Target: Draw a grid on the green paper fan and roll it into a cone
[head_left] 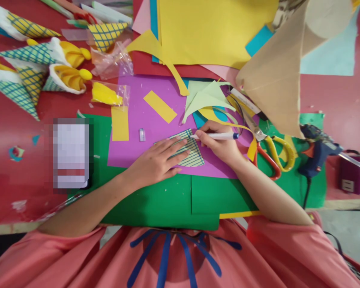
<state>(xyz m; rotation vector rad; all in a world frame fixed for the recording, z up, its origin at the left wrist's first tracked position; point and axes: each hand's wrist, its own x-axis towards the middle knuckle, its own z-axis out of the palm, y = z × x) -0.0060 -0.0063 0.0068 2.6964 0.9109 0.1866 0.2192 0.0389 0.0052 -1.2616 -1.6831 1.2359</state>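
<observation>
My right hand (217, 142) grips a white marker (219, 136) with a dark blue end, its tip at the upper right part of a pale green paper piece (195, 157). Dark lines cross that piece, several running side by side. My left hand (160, 160) lies flat over the left part of the piece, fingers stretched to the right, so part of it is hidden. Both rest on a purple sheet (138, 156). To the right of my right hand lie scissors (264, 140) with red and yellow handles. A small clear piece (142, 135) sits left of the paper.
Finished-looking paper cones (33, 54) with grid lines lie at the upper left. A phone (72, 154) is on the left. Yellow sheets (216, 32) are stacked at the back. On the right are a large tan cone (273, 72) and a blue glue gun (316, 154) with its cord.
</observation>
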